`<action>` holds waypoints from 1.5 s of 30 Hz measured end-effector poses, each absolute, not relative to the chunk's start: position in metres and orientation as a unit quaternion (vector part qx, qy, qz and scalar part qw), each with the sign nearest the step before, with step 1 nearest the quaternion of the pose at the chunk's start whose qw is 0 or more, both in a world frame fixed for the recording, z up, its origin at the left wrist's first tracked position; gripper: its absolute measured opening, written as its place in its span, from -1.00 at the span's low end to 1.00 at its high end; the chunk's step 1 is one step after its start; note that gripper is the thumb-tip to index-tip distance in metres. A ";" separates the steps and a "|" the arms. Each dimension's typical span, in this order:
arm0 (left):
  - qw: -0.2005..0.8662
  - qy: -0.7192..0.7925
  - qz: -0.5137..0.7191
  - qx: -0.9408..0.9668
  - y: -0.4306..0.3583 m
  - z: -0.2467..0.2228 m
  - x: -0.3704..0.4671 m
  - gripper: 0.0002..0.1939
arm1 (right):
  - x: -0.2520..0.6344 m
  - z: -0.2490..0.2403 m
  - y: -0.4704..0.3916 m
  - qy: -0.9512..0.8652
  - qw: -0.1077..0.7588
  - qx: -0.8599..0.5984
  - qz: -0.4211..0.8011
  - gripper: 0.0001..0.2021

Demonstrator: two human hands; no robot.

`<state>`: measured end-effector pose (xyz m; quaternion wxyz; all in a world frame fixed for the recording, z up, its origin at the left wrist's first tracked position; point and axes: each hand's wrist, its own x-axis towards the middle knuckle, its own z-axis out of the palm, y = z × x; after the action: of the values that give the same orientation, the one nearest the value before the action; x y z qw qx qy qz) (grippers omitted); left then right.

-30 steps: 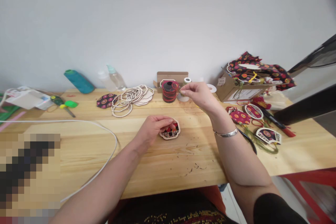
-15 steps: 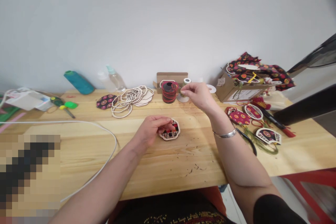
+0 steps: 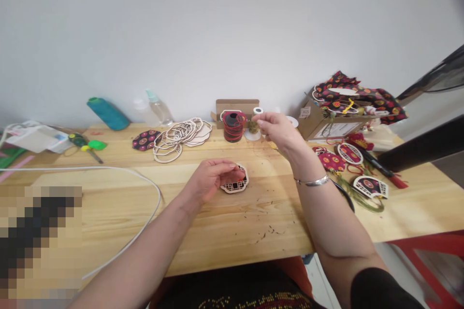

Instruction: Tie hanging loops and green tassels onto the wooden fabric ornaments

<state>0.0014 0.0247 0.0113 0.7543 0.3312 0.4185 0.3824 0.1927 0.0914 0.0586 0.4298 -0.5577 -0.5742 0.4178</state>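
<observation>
My left hand (image 3: 213,178) hovers at the left edge of a small scalloped wooden lattice ornament (image 3: 237,185), backed with dark, red-patterned fabric, which lies on the table. Its thumb and fingers are pressed together; anything between them is too small to make out. Farther back, my right hand (image 3: 281,130) is raised in a pinch, a silver bangle on its wrist. What that pinch holds, if anything, cannot be made out. Close to its fingertips stand an olive-coloured thread spool (image 3: 253,127) and a spool of dark red cord (image 3: 234,128). A small yellow strand (image 3: 273,145) shows below the right hand.
Wooden lattice frames (image 3: 181,137) lie in a pile at the back left, near a teal thread cone (image 3: 108,113) and a spray bottle (image 3: 158,108). A cardboard box (image 3: 315,123) of fabric and finished fan ornaments (image 3: 370,188) occupy the right. A white cable (image 3: 155,193) curves across the left.
My right hand has shifted slightly right, away from the olive spool, uncovering more of it. The left hand has barely moved; its fingers sit a little differently over the ornament.
</observation>
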 end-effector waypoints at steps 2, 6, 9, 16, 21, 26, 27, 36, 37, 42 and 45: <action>0.754 0.422 0.383 0.328 0.025 0.011 0.002 -0.92 | 0.194 0.061 0.091 -0.527 0.416 -0.541 0.507 -0.84; 0.745 0.429 0.393 0.326 0.025 0.011 0.001 -0.94 | 0.199 0.067 0.088 -0.487 0.403 -0.486 0.603 -0.87; 0.735 0.436 0.405 0.323 0.025 0.011 0.001 -0.95 | 0.200 0.071 0.086 -0.473 0.404 -0.454 0.637 -0.89; 0.711 0.460 0.429 0.316 0.027 0.014 0.002 -0.90 | 0.200 0.071 0.086 -0.476 0.393 -0.433 0.657 -0.91; 0.686 0.479 0.448 0.315 0.029 0.013 0.001 -0.87 | 0.207 0.066 0.084 -0.508 0.365 -0.423 0.655 -0.89; 0.687 0.469 0.444 0.334 0.029 0.010 -0.001 -0.86 | 0.219 0.065 0.079 -0.517 0.378 -0.424 0.640 -0.78; 0.688 0.468 0.438 0.340 0.029 0.009 -0.001 -0.86 | 0.221 0.065 0.078 -0.519 0.384 -0.427 0.634 -0.77; 0.690 0.454 0.438 0.356 0.028 0.007 0.000 -0.86 | 0.222 0.048 0.072 -0.595 0.403 -0.495 0.488 -0.81; 0.692 0.453 0.432 0.359 0.028 0.007 0.000 -0.86 | 0.222 0.044 0.072 -0.617 0.393 -0.514 0.448 -0.81; 0.690 0.459 0.416 0.374 0.026 0.008 0.001 -0.87 | 0.217 0.029 0.066 -0.678 0.317 -0.628 0.216 -0.84; 0.689 0.468 0.402 0.381 0.024 0.010 0.003 -0.88 | 0.206 0.027 0.060 -0.680 0.351 -0.620 0.170 -0.77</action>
<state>0.0025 0.0240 0.0095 0.6886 0.3812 0.4676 0.4022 0.2060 0.0599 0.0267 0.3511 -0.6204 -0.6804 0.1699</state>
